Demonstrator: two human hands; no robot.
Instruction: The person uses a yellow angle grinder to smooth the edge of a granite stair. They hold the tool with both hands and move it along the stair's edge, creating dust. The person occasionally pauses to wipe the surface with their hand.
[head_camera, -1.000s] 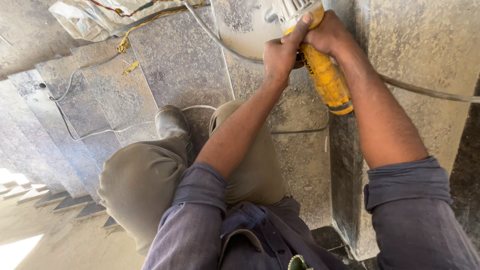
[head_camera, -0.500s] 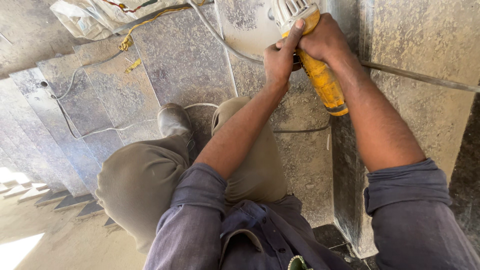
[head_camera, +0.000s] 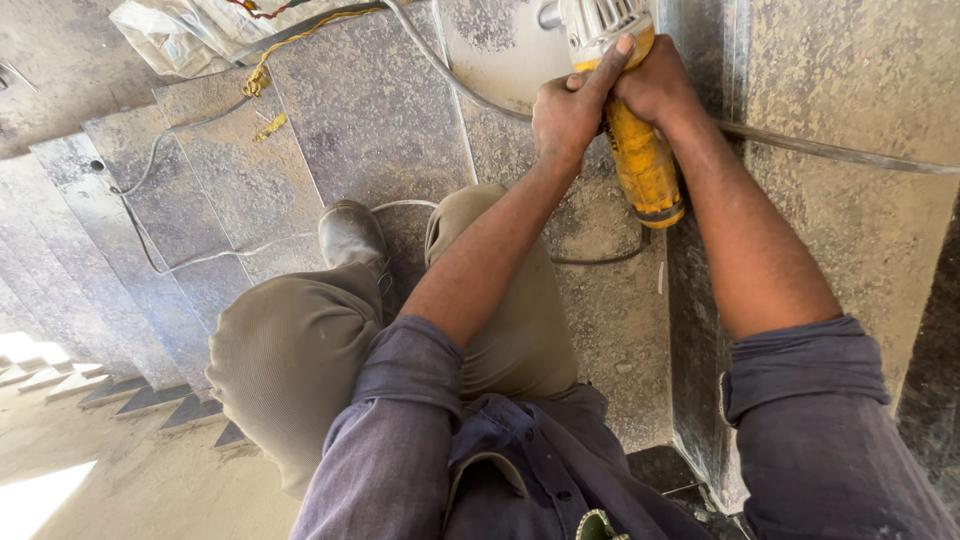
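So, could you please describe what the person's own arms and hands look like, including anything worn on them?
Both hands, the left hand and the right hand, are bare: no gloves, rings or watch show. Each forearm is uncovered too. The dusty blue-grey shirt sleeves are rolled up into thick cuffs near the elbows, the left sleeve and the right sleeve alike.

Counts of things on a dusty stone stairway

One yellow angle grinder, two hands, one shoe, one crumpled plastic sheet, two cables.

Head camera looks steeply down, close (top edge cropped, perhaps).
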